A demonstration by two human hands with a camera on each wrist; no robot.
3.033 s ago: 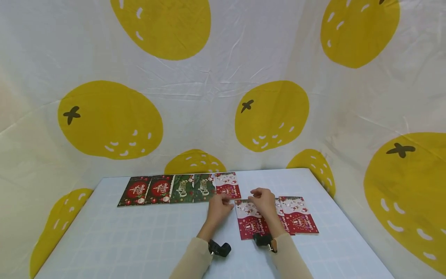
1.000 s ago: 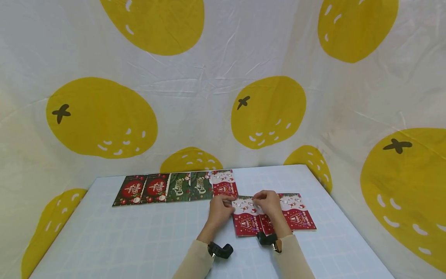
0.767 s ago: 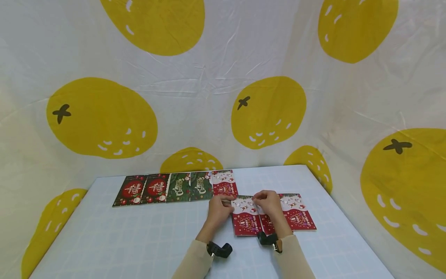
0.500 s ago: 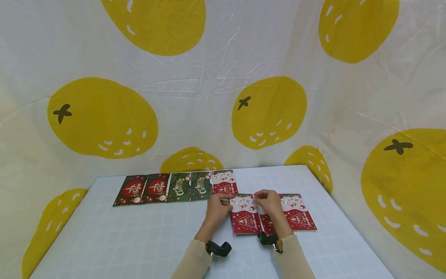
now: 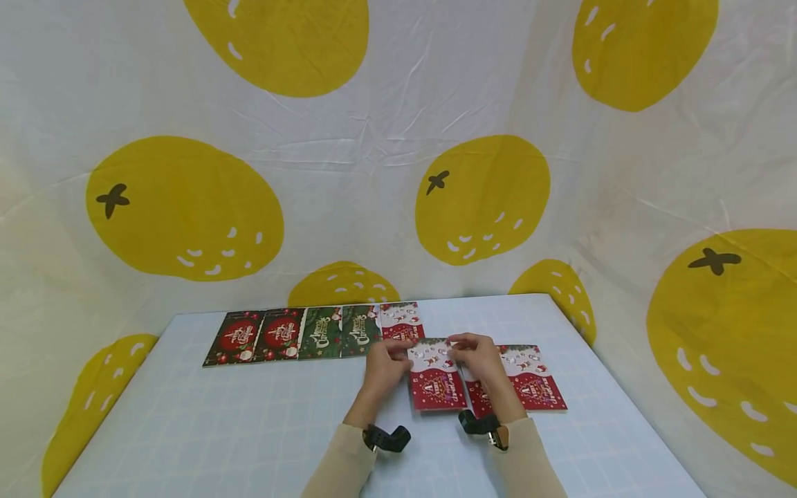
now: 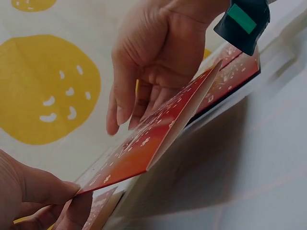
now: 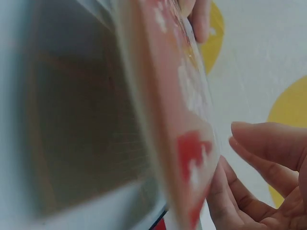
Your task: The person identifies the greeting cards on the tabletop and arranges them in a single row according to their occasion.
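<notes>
In the head view my left hand (image 5: 381, 368) pinches the upper left corner of a red-and-white Christmas card (image 5: 438, 389). The left wrist view has that left hand's (image 6: 36, 191) thumb on top of the card's corner and fingers beneath. The card (image 6: 160, 127) is raised off the table and tilted, with a shadow below. At its upper right edge is my right hand (image 5: 482, 361). Its thumb and index finger stand apart from the card in the right wrist view, while other fingers of that hand (image 7: 259, 191) lie against or just behind the card's edge (image 7: 192, 120).
Along the back of the table (image 5: 249, 429) runs a row of cards: two dark red (image 5: 280, 334), two green (image 5: 320, 332) and one red-and-white (image 5: 401, 318). Two more red-and-white cards (image 5: 535, 377) lie at right, one partly under my right hand. A fruit-print cloth (image 5: 373, 228) hangs behind.
The red-and-white card has come up off the table and shifted a little left and away from me. My left hand has taken hold of its corner; the right hand has kept beside it.
</notes>
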